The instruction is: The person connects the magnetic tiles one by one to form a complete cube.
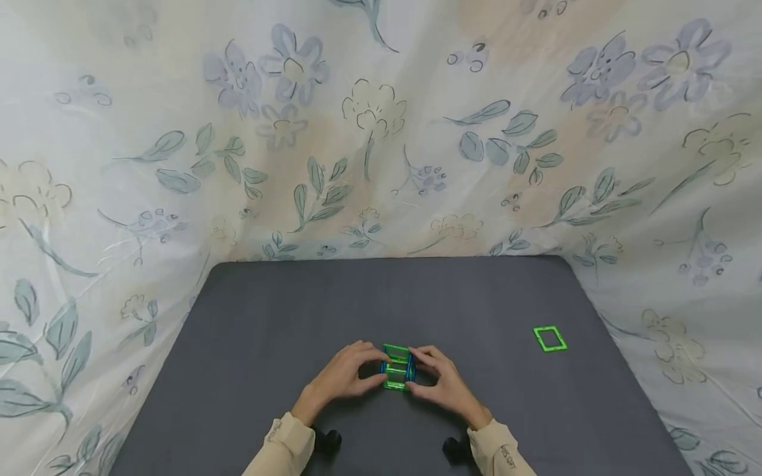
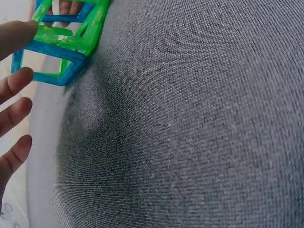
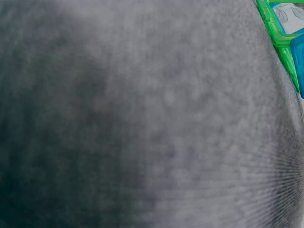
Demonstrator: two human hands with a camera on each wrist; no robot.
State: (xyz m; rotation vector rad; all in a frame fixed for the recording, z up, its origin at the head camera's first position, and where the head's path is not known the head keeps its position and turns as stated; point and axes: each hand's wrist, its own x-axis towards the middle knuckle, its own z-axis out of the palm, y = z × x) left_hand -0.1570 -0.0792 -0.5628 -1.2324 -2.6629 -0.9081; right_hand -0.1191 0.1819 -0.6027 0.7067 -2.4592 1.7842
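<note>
A small cube of green and blue frames sits near the front of the grey mat. The left hand and right hand pinch its sides. A loose green frame lies well apart, to the right.

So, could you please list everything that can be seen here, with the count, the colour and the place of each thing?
tile cube: one, green and blue open-frame tiles, on the mat near its front edge, between both hands
loose square tile: one, green, flat on the mat, far to the right, apart from the hands
mat: one, dark grey, covers the table
floral cloth: one, pale with blue-grey flowers and leaves, behind and beside the mat
sleeves: two, beige, at the bottom edge
left hand: one, fingers on the cube's left side
right hand: one, holds the cube's right side
</note>
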